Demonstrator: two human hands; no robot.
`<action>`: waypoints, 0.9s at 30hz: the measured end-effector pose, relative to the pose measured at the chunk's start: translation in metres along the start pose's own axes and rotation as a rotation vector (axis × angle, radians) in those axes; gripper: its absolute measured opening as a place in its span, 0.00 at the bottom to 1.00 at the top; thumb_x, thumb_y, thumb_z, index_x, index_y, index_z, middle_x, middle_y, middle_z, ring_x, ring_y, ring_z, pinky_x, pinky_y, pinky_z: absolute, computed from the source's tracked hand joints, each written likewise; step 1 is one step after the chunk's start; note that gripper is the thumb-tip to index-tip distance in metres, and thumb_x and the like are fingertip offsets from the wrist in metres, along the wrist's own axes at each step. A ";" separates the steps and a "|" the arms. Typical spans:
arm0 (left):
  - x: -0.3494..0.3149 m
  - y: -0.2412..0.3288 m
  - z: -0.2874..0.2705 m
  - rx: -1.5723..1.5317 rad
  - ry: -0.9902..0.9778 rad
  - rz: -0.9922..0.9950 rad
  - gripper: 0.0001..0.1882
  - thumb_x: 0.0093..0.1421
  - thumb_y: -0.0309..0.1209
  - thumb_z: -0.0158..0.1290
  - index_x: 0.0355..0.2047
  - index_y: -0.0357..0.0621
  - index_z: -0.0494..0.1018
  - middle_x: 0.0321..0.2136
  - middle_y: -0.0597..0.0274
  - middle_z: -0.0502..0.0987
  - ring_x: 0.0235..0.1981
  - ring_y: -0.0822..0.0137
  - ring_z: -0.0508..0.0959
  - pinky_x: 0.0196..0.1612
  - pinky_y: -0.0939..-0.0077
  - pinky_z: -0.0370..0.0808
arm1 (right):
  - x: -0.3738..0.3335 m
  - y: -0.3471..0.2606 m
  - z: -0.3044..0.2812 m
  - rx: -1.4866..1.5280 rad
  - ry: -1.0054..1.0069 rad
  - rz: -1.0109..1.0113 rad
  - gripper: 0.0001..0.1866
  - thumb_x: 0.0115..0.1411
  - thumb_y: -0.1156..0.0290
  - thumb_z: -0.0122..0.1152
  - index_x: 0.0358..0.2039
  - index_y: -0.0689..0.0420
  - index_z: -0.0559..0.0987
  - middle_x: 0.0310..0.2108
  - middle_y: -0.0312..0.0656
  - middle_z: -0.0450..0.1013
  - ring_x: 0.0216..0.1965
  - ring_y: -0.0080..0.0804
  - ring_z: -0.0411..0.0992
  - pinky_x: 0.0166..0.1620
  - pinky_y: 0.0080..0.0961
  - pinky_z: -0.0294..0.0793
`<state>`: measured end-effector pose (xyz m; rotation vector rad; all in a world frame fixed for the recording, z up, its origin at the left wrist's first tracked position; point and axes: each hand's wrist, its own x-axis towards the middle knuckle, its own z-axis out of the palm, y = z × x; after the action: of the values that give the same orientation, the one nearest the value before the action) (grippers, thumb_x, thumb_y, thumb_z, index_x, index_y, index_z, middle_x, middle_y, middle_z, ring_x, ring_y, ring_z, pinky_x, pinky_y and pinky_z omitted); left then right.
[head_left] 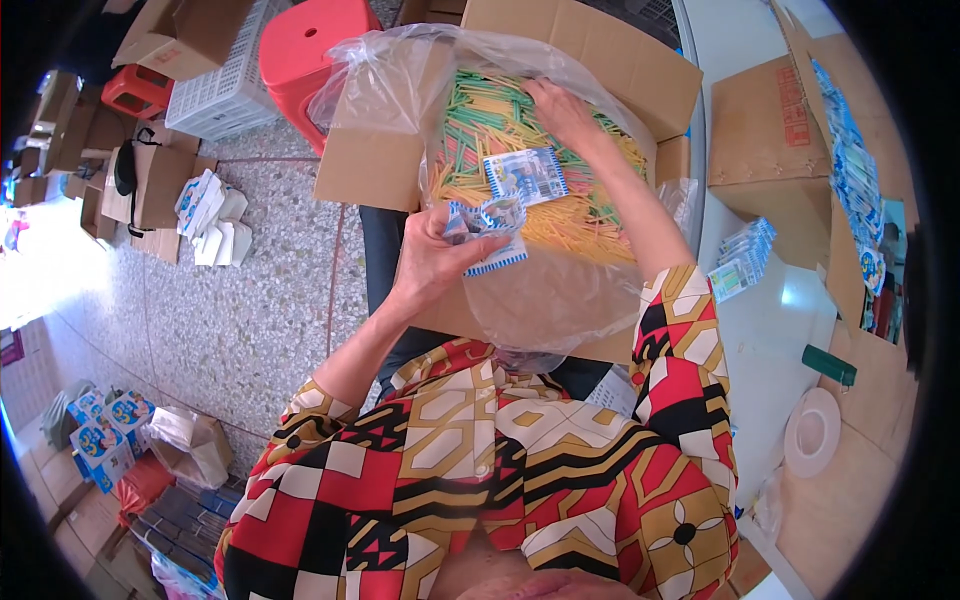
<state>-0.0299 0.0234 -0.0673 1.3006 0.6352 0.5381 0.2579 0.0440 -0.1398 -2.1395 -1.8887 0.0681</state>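
Observation:
My left hand (pixel 436 258) grips a blue-and-white printed plastic packet (pixel 492 222) over the near left part of an open cardboard box (pixel 372 165). The packet's top gapes open. Inside the box, a clear plastic liner (pixel 400 80) surrounds a heap of thin yellow, green and pink sticks (pixel 575 225). Another blue-and-white packet (pixel 526 176) lies flat on the heap. At the far side my right hand (pixel 562 112) reaches down into the sticks. Its fingertips are hidden there, so whether it holds any cannot be seen.
A red plastic stool (pixel 310 55) stands left of the box, near a white crate (pixel 225 85). At the right, a small stack of packets (pixel 742 258) lies on a white surface by a closed carton (pixel 765 125). Farther right are a green object (pixel 829 366) and a pale round lid (pixel 812 432).

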 end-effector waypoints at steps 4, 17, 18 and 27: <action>-0.002 -0.001 -0.001 0.020 -0.013 -0.023 0.07 0.47 0.23 0.61 0.25 0.36 0.74 0.21 0.68 0.77 0.23 0.83 0.72 0.26 0.87 0.70 | -0.003 0.003 -0.007 0.014 -0.025 -0.010 0.12 0.49 0.78 0.50 0.36 0.59 0.74 0.38 0.48 0.71 0.39 0.52 0.69 0.41 0.42 0.71; -0.004 0.009 0.010 0.011 -0.116 0.000 0.12 0.47 0.20 0.61 0.34 0.34 0.75 0.26 0.65 0.78 0.26 0.80 0.75 0.31 0.86 0.73 | -0.090 -0.008 -0.083 1.093 -0.427 0.552 0.11 0.53 0.65 0.60 0.33 0.60 0.77 0.17 0.32 0.70 0.17 0.17 0.66 0.22 0.16 0.67; -0.005 0.012 0.012 0.019 -0.123 0.012 0.12 0.47 0.20 0.61 0.33 0.34 0.74 0.25 0.65 0.77 0.26 0.80 0.75 0.30 0.86 0.73 | -0.104 -0.010 -0.073 1.065 -0.508 0.569 0.11 0.53 0.64 0.61 0.31 0.59 0.77 0.18 0.32 0.70 0.18 0.16 0.66 0.23 0.14 0.67; -0.007 0.017 0.024 0.132 -0.173 0.105 0.10 0.45 0.22 0.63 0.29 0.36 0.74 0.22 0.69 0.76 0.24 0.83 0.74 0.27 0.88 0.72 | -0.145 -0.065 -0.114 1.078 -0.185 0.510 0.07 0.54 0.68 0.60 0.29 0.58 0.76 0.23 0.34 0.72 0.22 0.15 0.67 0.25 0.12 0.67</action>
<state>-0.0182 0.0056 -0.0459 1.4938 0.4665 0.4690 0.1996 -0.1115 -0.0372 -1.7287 -0.9021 1.1227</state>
